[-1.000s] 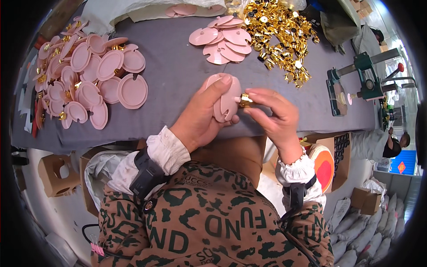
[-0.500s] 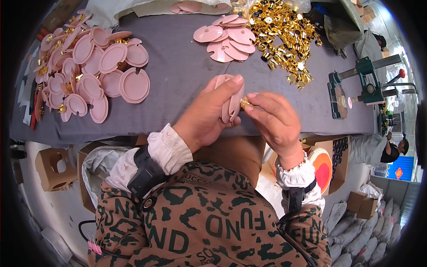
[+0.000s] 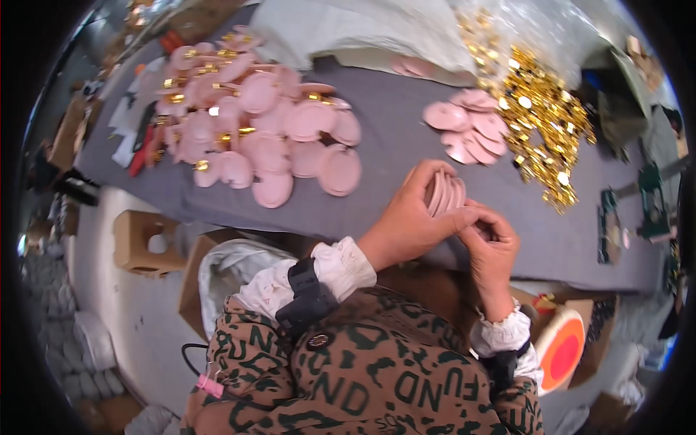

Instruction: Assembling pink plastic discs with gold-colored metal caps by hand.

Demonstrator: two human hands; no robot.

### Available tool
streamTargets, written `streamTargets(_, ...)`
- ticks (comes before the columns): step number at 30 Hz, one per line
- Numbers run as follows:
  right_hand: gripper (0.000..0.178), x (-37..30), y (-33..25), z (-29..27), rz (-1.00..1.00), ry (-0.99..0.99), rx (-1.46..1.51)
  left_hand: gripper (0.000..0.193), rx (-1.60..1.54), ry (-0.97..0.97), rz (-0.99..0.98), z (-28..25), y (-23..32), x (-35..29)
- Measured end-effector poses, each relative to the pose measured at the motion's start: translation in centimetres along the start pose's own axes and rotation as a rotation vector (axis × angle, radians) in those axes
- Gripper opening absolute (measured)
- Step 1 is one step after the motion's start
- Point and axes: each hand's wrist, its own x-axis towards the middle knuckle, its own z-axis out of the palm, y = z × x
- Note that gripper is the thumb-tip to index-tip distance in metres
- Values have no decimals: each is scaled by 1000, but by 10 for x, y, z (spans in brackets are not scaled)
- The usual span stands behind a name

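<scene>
My left hand [image 3: 415,221] is wrapped round several pink plastic discs [image 3: 445,193], held on edge in a small stack just above the table. My right hand [image 3: 493,235] meets the stack at its lower right side, near the left thumb. Its thumb and fingers are bent together, and whatever they pinch is hidden. Beyond the hands lies a small pile of loose pink discs [image 3: 467,127] with notched edges. Right against it spreads a heap of small gold metal clips [image 3: 540,123]. On the left is a large pile of pink discs [image 3: 264,156], many with gold clips on them.
Grey cloth [image 3: 391,138] covers the table. A white sack [image 3: 362,32] lies along the far side. At the right edge stands a green hand press [image 3: 652,203]. Below the table are a cardboard box [image 3: 145,243] and a round orange-and-red cushion [image 3: 564,351].
The whole view has swung, so table and piles sit further right and lower. The gold clip seen in my right fingers is now out of sight, and those fingers are closer against the discs.
</scene>
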Motion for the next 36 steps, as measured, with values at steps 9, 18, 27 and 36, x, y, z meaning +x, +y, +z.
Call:
streamTargets(9, 28, 22, -14, -51, -246, 1, -500, 63, 1154, 590, 354, -209, 137, 51)
streamTargets(18, 19, 4, -41, -133, -293, 268, -953, 63, 1504, 790, 359, -343, 123, 101)
streamTargets(27, 23, 36, -47, -182, -343, 324, -1127, 57, 1092, 780, 338, -298, 142, 70)
streamTargets(36, 24, 84, -19, -175, -488, 93, -1438, 54, -549, -50, -34, -29, 53, 18)
